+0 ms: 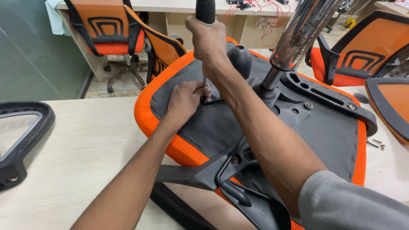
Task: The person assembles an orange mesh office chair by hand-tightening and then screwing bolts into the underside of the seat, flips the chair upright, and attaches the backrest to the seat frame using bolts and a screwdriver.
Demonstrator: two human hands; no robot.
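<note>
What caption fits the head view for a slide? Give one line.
Right hand grips a screwdriver upright while the left hand steadies its tip on an upturned orange chair seat.

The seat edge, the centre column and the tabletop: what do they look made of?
Seat edge: orange mesh fabric, by its fine weave. Centre column: bare metal, likely chromed steel, shiny but blotched and dull in patches. Tabletop: pale wood-grain surface, probably matte laminate.

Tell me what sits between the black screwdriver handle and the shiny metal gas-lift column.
In the head view, a round black plastic knob sits between the black screwdriver handle, gripped by the right hand, and the metal gas-lift column.
</note>
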